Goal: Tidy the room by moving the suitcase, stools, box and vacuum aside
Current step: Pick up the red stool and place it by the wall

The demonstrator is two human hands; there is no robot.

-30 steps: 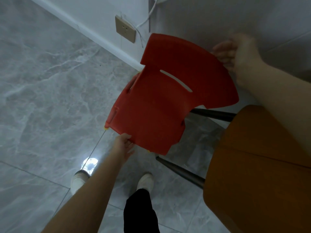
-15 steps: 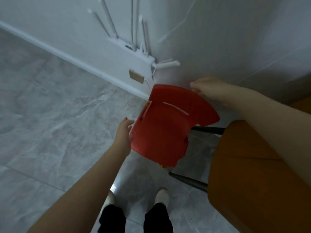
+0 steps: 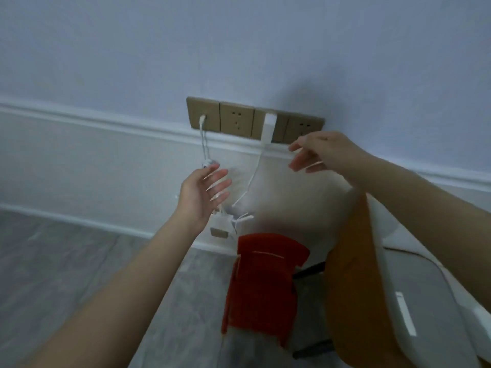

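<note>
A red plastic stool point(image 3: 263, 285) with a slot in its seat stands on the grey floor close to the white wall, low in the middle of the head view. Both my hands are lifted clear of it, well above the seat. My left hand point(image 3: 204, 192) has its fingers spread and straight and holds nothing. My right hand point(image 3: 318, 155) hovers in front of the wall sockets with loosely bent fingers, also empty.
An orange-brown chair point(image 3: 353, 293) with dark legs stands right beside the stool. A grey-white object point(image 3: 425, 309) lies at the lower right. A row of brass wall sockets point(image 3: 239, 119) carries white plugs and cables; a white device point(image 3: 221, 221) hangs below.
Both hands have let go of the red stool and risen. The stool now rests on the floor by the wall, and my view has tilted up toward the sockets.
</note>
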